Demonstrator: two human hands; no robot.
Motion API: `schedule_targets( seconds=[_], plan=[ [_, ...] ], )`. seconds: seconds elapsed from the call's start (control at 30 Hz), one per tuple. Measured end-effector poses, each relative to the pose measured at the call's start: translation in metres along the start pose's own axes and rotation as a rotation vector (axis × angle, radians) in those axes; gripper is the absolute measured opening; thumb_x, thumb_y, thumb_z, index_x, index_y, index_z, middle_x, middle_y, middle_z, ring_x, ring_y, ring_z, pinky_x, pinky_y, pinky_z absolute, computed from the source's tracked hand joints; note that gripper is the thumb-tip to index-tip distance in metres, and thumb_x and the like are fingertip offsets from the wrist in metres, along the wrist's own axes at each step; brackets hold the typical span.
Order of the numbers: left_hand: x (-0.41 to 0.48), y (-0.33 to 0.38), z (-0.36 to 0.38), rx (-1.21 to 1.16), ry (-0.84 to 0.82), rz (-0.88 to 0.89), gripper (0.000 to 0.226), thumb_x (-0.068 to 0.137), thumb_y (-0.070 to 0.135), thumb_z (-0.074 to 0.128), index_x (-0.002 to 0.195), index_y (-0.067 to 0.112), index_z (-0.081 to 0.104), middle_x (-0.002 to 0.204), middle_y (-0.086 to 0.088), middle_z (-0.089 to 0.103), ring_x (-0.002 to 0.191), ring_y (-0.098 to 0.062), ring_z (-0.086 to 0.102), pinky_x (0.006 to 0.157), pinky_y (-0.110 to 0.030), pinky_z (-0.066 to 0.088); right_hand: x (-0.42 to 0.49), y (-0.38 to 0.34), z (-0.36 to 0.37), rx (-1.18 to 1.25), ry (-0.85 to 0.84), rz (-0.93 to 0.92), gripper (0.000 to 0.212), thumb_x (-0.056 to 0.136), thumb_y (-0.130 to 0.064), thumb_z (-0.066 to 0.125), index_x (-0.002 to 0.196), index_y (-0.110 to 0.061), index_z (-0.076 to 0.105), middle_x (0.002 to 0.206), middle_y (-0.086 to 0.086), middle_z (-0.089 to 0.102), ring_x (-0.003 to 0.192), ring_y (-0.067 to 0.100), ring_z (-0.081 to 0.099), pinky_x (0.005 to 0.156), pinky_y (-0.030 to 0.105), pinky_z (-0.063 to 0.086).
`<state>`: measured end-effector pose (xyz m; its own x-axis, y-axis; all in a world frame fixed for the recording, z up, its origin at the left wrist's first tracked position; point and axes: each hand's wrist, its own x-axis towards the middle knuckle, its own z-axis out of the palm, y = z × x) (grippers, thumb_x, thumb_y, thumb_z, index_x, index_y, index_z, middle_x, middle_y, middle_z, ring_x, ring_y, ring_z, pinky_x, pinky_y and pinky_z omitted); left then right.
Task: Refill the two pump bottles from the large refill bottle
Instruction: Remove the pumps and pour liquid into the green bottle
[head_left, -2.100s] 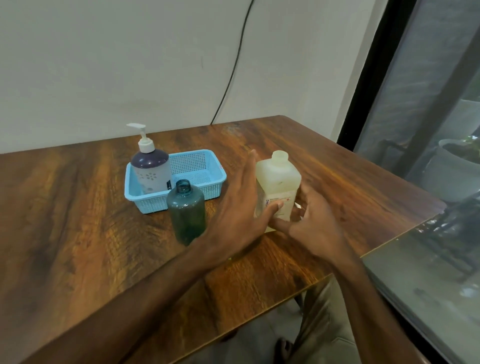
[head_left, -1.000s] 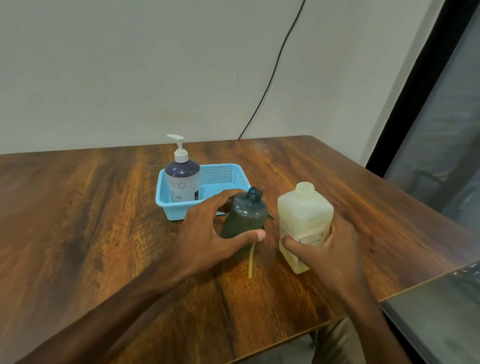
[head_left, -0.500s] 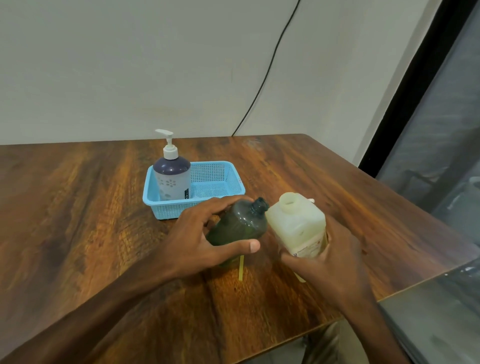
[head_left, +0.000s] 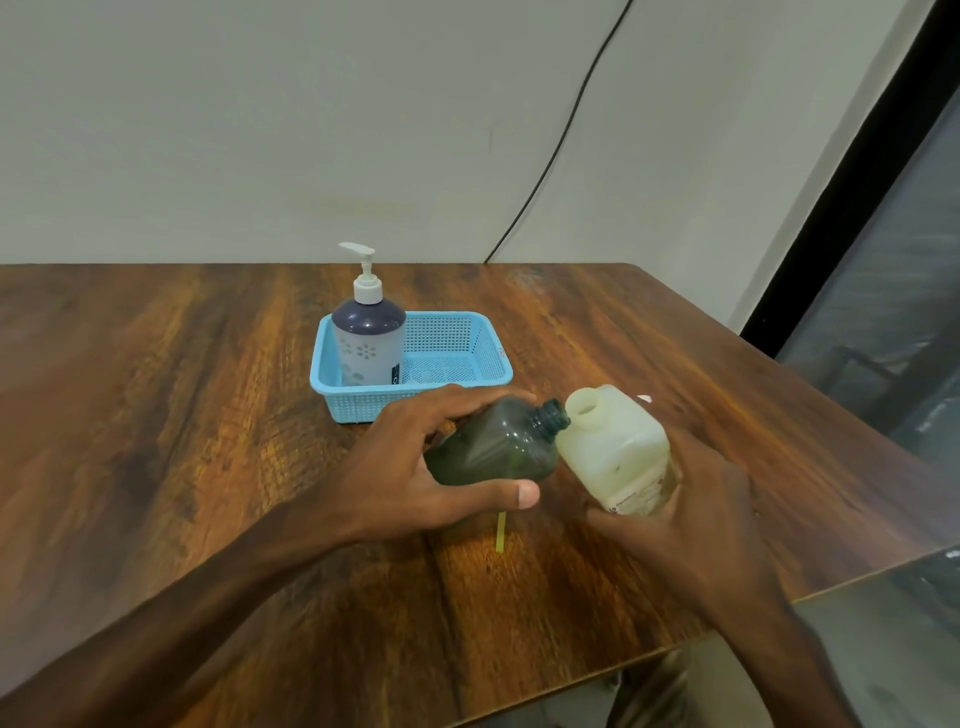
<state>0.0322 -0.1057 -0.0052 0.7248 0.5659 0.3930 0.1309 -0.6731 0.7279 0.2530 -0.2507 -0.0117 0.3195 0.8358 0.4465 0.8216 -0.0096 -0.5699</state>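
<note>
Left hand (head_left: 415, 467) grips the uncapped dark green plastic bottle (head_left: 493, 452), right hand (head_left: 696, 499) the tilted cream plastic refill bottle (head_left: 613, 452), necks side by side above the near wooden table (head_left: 156, 415); no pour apparently begun, the far purple-and-white pump bottle (head_left: 369, 343) unopened.

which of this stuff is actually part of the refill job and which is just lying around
In the job:
green bottle, neck open, in the left hand
pale refill bottle in the right hand
purple pump bottle, upright

Just about:
blue basket it stands in
black cable
thin yellow strip on the table, too small to identify
</note>
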Motion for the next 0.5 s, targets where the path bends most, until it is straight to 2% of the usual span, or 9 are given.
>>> schedule_targets(
  seconds=[0.1,0.2,0.3,0.4,0.5],
  plan=[
    [0.0005,-0.0010,-0.0008,-0.008,-0.013,0.011,0.073,0.069,0.069,0.075,0.137,0.049,0.055,0.131,0.032,0.059,0.120,0.007,0.056,0.092,-0.022,0.057,0.0002,-0.0025,-0.0028,-0.011,-0.010,-0.006,0.089,0.059,-0.024,0.096,0.139,-0.021,0.058,0.114,-0.014,0.062,0.106,0.011,0.059,0.065,0.009,0.043],
    [0.0001,-0.0018,-0.0009,-0.012,0.002,0.013,0.070,0.069,0.069,0.075,0.134,0.052,0.055,0.130,0.032,0.059,0.120,0.008,0.056,0.092,-0.023,0.056,0.0010,-0.0046,-0.0050,-0.029,-0.015,-0.013,0.088,0.059,-0.025,0.096,0.139,-0.020,0.058,0.116,-0.012,0.063,0.106,0.011,0.060,0.068,0.012,0.040],
    [-0.0004,-0.0051,0.0004,-0.011,-0.002,0.002,0.074,0.070,0.069,0.075,0.138,0.048,0.055,0.131,0.030,0.060,0.121,0.005,0.057,0.093,-0.029,0.059,0.0013,-0.0068,-0.0065,-0.050,-0.015,-0.021,0.088,0.061,-0.025,0.096,0.140,-0.020,0.057,0.116,-0.015,0.059,0.108,0.012,0.058,0.070,0.013,0.040],
    [-0.0008,-0.0093,0.0008,-0.012,-0.013,-0.010,0.078,0.070,0.067,0.077,0.141,0.043,0.054,0.134,0.026,0.061,0.124,-0.001,0.057,0.094,-0.034,0.059,0.0026,-0.0085,-0.0076,-0.087,-0.004,-0.037,0.090,0.061,-0.024,0.096,0.142,-0.019,0.055,0.118,-0.017,0.054,0.111,0.009,0.053,0.070,0.011,0.037],
    [-0.0017,-0.0103,0.0004,-0.001,-0.006,-0.009,0.075,0.072,0.063,0.079,0.140,0.045,0.054,0.135,0.027,0.060,0.125,0.001,0.056,0.094,-0.032,0.059,0.0050,-0.0093,-0.0076,-0.123,-0.001,-0.065,0.092,0.061,-0.022,0.096,0.143,-0.017,0.054,0.117,-0.016,0.054,0.110,0.007,0.049,0.068,0.008,0.033]
  ],
)
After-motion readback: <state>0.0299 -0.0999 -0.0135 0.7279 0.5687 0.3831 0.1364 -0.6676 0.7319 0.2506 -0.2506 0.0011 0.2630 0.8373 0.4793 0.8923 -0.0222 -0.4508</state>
